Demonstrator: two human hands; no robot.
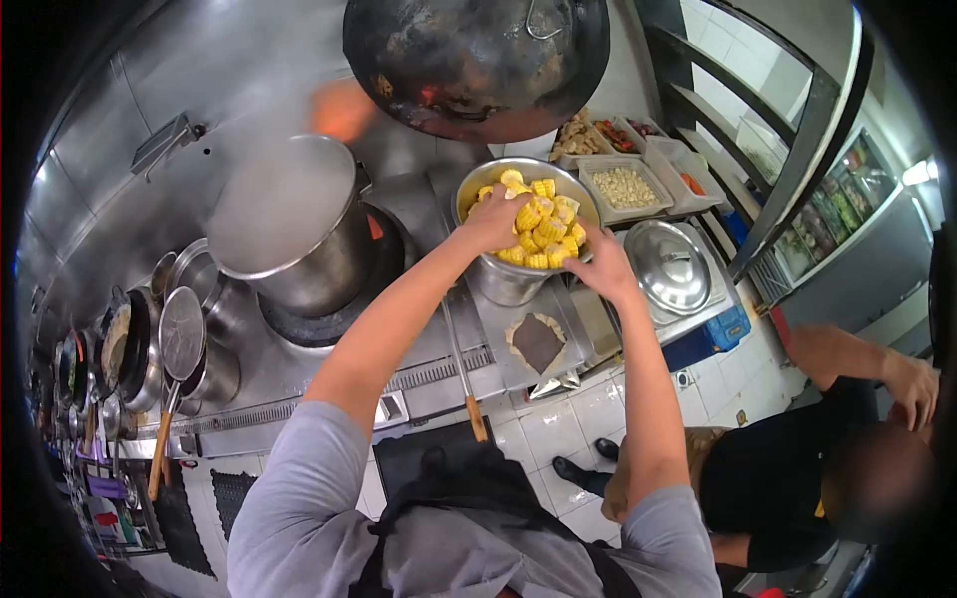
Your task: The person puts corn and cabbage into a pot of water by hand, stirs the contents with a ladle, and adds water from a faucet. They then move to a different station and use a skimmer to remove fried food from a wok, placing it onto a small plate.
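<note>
A steel pot (510,284) heaped with cut yellow corn cobs (550,231) stands on the counter in front of me. My left hand (493,221) reaches over its left rim, with the fingers curled around corn pieces on top. At the right side of the heap, my right hand (604,264) cups corn pieces with its thumb toward me. Some fingertips of both hands are hidden among the pieces. To the left, a tall stockpot (317,261) sits on a burner, and steam hides its contents.
A large blackened wok (478,65) is at the back. Food tubs (626,189) and a domed steel lid (668,267) stand right. A wooden-handled tool (461,364) lies across the counter edge. Strainers (182,334) hang left. Another person (773,453) is at lower right.
</note>
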